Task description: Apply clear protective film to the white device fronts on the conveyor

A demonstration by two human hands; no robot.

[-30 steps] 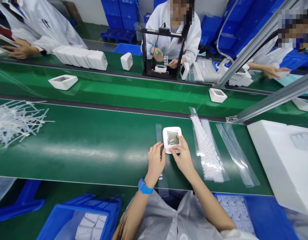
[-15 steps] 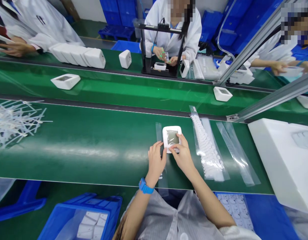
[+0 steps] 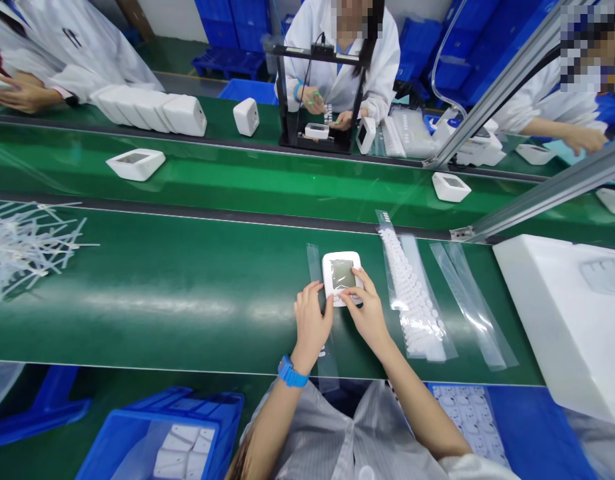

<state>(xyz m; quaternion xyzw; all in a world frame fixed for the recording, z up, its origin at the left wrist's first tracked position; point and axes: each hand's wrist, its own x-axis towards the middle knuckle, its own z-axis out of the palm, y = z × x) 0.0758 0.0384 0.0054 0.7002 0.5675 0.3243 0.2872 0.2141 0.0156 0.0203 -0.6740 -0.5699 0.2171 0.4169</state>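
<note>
A white device with a rounded square face and a grey screen (image 3: pixel 342 273) lies face up on the green bench. My left hand (image 3: pixel 312 320) grips its left side, fingers along the edge and thumb at the lower left corner. On the lower part of the face, the thumb and forefinger of my right hand (image 3: pixel 370 317) are pinched together. Whatever is between them is too small to make out. Another right finger rests near the screen's right edge. A clear plastic strip (image 3: pixel 329 377) runs beneath my left hand and beside the device.
Clear strips with small white pieces (image 3: pixel 414 300) and bare clear strips (image 3: pixel 474 307) lie to the right, before a white foam box (image 3: pixel 542 320). Thin white strips (image 3: pixel 30 247) are heaped at far left. Behind, a green conveyor (image 3: pixel 287 187) carries white devices; co-workers sit beyond.
On the conveyor, the white devices have shifted slightly to the right. My hands and the device keep nearly the same pose; the right fingertips have moved a little over its lower face.
</note>
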